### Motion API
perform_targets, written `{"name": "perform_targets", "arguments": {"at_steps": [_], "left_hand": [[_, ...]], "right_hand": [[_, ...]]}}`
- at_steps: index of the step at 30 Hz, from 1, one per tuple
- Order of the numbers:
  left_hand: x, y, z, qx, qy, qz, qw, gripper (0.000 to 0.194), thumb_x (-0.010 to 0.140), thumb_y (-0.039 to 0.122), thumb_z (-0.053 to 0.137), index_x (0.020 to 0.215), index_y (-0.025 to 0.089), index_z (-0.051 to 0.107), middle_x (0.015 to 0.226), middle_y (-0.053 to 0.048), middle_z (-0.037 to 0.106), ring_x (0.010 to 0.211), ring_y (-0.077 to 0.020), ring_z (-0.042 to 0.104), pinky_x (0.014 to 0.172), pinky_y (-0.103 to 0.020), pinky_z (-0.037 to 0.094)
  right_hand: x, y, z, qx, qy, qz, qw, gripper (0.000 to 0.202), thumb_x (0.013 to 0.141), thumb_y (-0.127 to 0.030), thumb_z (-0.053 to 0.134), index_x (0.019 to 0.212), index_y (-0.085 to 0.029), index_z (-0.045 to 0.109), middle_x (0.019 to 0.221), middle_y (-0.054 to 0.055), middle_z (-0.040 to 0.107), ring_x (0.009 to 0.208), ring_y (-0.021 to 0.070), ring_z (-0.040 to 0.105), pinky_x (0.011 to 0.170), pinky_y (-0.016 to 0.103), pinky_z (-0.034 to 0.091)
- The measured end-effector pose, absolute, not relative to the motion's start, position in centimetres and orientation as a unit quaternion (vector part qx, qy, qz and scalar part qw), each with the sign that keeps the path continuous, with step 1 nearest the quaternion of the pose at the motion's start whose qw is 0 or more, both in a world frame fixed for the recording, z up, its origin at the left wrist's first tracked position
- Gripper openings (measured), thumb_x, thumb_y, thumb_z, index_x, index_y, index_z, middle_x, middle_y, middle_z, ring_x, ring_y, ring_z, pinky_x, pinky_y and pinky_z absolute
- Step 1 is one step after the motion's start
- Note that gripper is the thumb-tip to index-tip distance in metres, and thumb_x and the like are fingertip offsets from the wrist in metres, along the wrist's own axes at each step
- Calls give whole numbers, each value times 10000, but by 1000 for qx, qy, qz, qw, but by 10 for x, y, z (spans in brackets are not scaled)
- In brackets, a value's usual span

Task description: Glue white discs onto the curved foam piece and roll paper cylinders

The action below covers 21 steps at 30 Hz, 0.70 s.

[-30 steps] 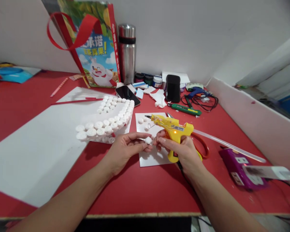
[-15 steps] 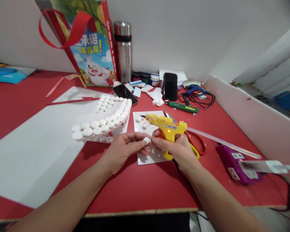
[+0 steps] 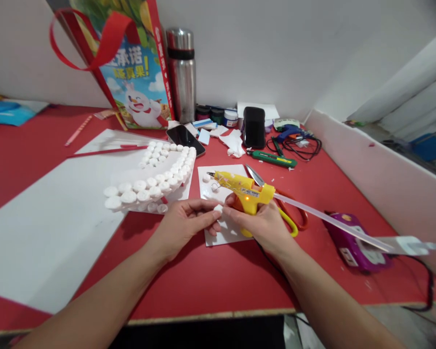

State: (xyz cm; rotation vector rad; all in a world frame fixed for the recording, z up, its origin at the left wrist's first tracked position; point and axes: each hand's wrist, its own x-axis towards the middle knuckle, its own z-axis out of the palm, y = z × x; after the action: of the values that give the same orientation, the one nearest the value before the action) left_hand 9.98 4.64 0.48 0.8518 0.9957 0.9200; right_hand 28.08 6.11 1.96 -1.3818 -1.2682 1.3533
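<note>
From the head camera, the left hand pinches a small white piece between thumb and fingers, above a white board on the red worktop. The right hand wraps around a yellow glue gun, its nozzle pointing left and its light glowing orange; its thumb and fingertips meet close by the white piece, though whether they touch it cannot be told. A long translucent glue stick extends from the gun's rear. Scissors lie partly behind the gun. Left of the board, a curved structure of round white pieces stands near a large white sheet.
</note>
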Motion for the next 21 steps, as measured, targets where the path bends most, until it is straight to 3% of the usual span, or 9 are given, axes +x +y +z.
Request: {"name": "perform_targets", "arguments": {"at_steps": [3,9,21], "left_hand": [[100,46,5,377,452,409,698,352,777,327,860,1036,107,769,684,-47,751,567,-126,663,570,-233,564],[101,46,7,380,444,418,695,343,781,315,859,1041,112,767,755,-77,786,674,-152,730,744,-267,594],[101,46,11,393,459,407,685,378,751,356,876,984,95,735,648,-44,729,523,-124,635,551,-246,560]], "right_hand": [[279,61,22,-549,-505,528,406,227,675,-331,817,767,-188,667,700,-5,674,634,150,609,600,265,497],[282,62,19,-542,-521,522,403,209,720,-364,803,778,-194,698,721,13,708,631,165,625,586,274,497],[284,59,17,-527,-576,490,387,213,801,-386,759,763,-198,667,677,-6,659,605,146,584,563,264,478]]}}
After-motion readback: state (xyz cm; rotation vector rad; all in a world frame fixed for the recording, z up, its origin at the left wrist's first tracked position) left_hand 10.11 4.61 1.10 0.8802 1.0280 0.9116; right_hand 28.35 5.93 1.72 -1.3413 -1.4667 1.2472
